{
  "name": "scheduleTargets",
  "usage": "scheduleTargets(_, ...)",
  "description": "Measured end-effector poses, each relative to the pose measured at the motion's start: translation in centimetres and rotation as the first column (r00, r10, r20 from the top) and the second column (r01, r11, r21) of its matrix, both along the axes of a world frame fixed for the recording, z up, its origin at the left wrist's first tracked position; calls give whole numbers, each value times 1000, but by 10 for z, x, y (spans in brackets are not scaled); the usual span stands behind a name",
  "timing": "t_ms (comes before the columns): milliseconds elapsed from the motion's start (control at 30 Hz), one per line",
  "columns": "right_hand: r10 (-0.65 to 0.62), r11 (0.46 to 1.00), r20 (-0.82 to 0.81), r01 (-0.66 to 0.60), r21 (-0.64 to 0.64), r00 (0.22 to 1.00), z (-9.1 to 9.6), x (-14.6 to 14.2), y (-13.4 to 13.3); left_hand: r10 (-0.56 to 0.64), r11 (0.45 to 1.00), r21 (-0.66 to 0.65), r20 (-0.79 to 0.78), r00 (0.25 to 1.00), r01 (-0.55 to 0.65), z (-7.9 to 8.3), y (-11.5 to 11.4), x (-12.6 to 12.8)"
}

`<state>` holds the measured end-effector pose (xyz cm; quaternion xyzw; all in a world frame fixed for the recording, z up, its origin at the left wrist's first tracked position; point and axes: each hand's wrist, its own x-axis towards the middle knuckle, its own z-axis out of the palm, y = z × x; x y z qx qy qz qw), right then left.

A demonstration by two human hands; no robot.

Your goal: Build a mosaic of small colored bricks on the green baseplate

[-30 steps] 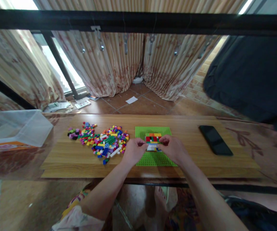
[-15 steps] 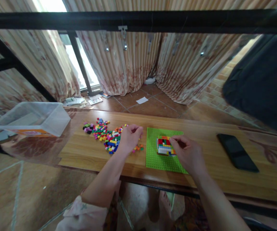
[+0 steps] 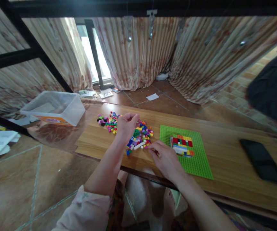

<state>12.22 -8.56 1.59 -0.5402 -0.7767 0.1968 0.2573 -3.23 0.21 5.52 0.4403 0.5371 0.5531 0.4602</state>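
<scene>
A heap of small coloured bricks lies on the wooden table. My left hand hovers over the heap with its fingers curled together; what they hold, if anything, I cannot make out. My right hand rests at the heap's near right edge, fingers pinched low among the bricks. To its right a green baseplate carries a flat block of red, yellow, orange and white bricks.
A clear plastic tub stands at the table's left end. A black phone lies on the right. Black frame bars cross the top and left. Curtains, tiled floor and papers lie beyond.
Both hands left the brick block on the baseplate. The left moved to the heap first, then the right followed to the heap's edge. The view swung left.
</scene>
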Motion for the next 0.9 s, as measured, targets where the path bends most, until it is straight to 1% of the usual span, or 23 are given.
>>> scheduleTargets(100, 29, 1000, 33, -29, -3, 999, -4, -14, 2, 0, 1000, -4, 3, 1000, 0, -1, 0, -4)
scheduleTargets(200, 50, 999, 55, -49, -21, 997, -2, -26, 3, 10, 1000, -5, 18, 1000, -9, -2, 1, -9)
scheduleTargets(300, 19, 999, 96, -14, -49, 995, 1, -33, 6, 16, 1000, -4, 17, 1000, -16, -2, 1, -14)
scheduleTargets(433, -18, 999, 90, 21, -33, 996, 0, -34, 11, -2, 1000, 17, -8, 1000, 3, -4, -1, -16)
scheduleTargets(533, 25, 1000, 78, -25, 4, 997, -3, -40, 14, -13, 1000, 27, -13, 1000, 13, -6, 0, -16)
scheduleTargets(633, 85, 994, 122, -92, 57, 989, -7, -51, 17, -15, 1000, 28, -2, 1000, 15, -8, 1, -16)
scheduleTargets(733, 118, 988, 170, -133, 75, 978, -9, -61, 19, -7, 1000, 27, -14, 1000, 7, -7, 1, -17)
scheduleTargets(833, 119, 988, 188, -134, 74, 975, -7, -62, 23, 6, 999, 32, -51, 999, -5, -5, 0, -19)
scheduleTargets(900, 73, 994, 179, -86, 66, 981, -3, -54, 24, 10, 999, 39, -57, 998, -8, -4, -1, -21)
